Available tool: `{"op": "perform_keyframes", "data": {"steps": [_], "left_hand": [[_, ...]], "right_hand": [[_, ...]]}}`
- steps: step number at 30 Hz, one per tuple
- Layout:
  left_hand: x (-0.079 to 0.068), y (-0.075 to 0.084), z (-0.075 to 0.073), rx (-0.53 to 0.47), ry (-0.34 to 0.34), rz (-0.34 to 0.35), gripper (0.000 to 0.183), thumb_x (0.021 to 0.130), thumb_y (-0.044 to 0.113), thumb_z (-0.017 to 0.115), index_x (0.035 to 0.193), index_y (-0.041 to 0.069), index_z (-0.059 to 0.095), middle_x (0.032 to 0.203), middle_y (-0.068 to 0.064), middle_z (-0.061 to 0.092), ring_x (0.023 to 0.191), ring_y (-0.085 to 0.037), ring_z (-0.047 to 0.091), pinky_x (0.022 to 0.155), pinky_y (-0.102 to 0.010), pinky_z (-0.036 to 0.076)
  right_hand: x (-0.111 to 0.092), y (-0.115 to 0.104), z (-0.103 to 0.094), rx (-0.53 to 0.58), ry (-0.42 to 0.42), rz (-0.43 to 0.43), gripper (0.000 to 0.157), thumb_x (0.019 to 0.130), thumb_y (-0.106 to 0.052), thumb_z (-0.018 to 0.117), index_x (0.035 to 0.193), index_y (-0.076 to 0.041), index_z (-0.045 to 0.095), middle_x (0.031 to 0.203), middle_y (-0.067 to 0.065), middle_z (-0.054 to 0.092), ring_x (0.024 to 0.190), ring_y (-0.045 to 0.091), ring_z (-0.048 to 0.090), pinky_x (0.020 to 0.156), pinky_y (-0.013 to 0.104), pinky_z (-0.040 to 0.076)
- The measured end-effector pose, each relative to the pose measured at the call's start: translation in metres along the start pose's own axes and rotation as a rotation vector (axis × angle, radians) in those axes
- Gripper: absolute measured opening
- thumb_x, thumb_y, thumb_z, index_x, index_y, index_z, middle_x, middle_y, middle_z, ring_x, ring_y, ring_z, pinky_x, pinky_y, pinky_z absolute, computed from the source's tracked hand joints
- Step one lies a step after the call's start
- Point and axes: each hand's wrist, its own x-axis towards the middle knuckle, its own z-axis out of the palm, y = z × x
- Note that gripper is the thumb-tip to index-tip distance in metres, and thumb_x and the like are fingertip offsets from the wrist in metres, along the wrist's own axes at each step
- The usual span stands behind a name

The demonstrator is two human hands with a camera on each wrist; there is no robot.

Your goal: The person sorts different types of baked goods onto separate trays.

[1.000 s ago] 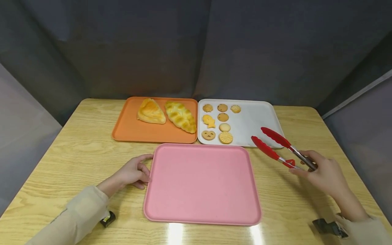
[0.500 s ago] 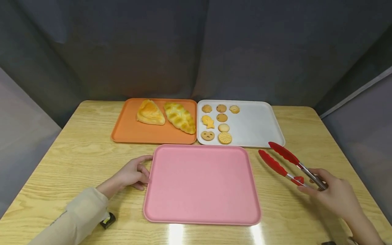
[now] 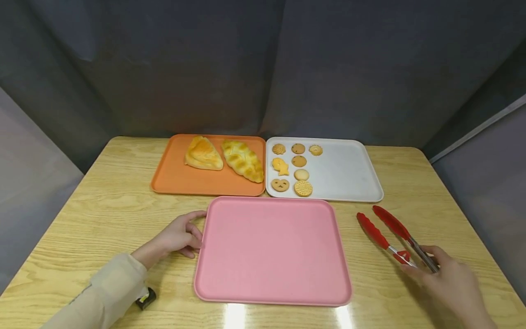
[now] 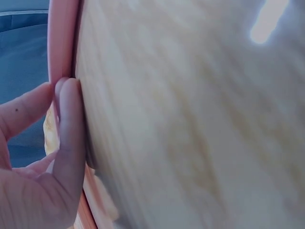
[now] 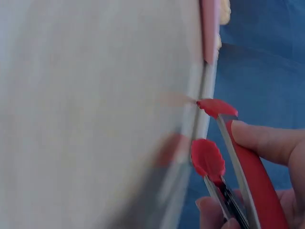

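My left hand (image 3: 181, 235) holds the left rim of the pink tray (image 3: 273, 251), one finger reaching over the edge and the thumb low against its side. The left wrist view shows these fingertips close around the pink tray (image 4: 62, 47) rim. At right, my right hand (image 3: 454, 283) grips red-tipped tongs (image 3: 404, 240) by the handles, over the table. The two red heads of the tongs stand apart with nothing between them. In the right wrist view a thumb presses the upper handle of the tongs (image 5: 252, 176) and fingers support the lower one.
An orange tray (image 3: 176, 183) at the back carries a triangular bread (image 3: 203, 154) and a braided bread (image 3: 243, 161). Beside it lies a white tray (image 3: 345, 169) with several cookies (image 3: 298, 161) on its left half. A dark curtain (image 3: 263, 68) stands behind the table.
My right hand has drawn the tongs back toward me and to the right, away from the white tray. My left hand stays at the pink tray's rim.
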Motion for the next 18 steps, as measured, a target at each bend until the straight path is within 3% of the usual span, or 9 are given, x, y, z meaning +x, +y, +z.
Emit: {"op": "perform_keyframes", "data": {"steps": [10,18], "left_hand": [[-0.003,0.005,0.001,0.006,-0.006,0.006,0.084,0.069,-0.011,0.059,0.143,0.001,0.022,0.076,-0.016,0.057,0.054,-0.017,0.058,0.047,-0.036,0.054],[-0.002,0.004,0.001,0.013,-0.006,0.011,0.083,0.07,-0.011,0.06,0.143,0.001,0.021,0.074,-0.012,0.056,0.053,-0.016,0.057,0.046,-0.036,0.054]], "right_hand": [[0.0,-0.006,0.004,-0.001,-0.058,0.022,0.073,0.076,-0.054,0.064,0.119,0.003,0.046,0.069,0.005,0.051,0.06,0.02,0.047,0.05,0.028,0.032],[0.0,-0.019,0.008,-0.115,-0.18,0.008,0.087,0.07,-0.066,0.061,0.108,0.01,0.039,0.062,0.006,0.045,0.053,0.022,0.045,0.043,0.029,0.033]]}}
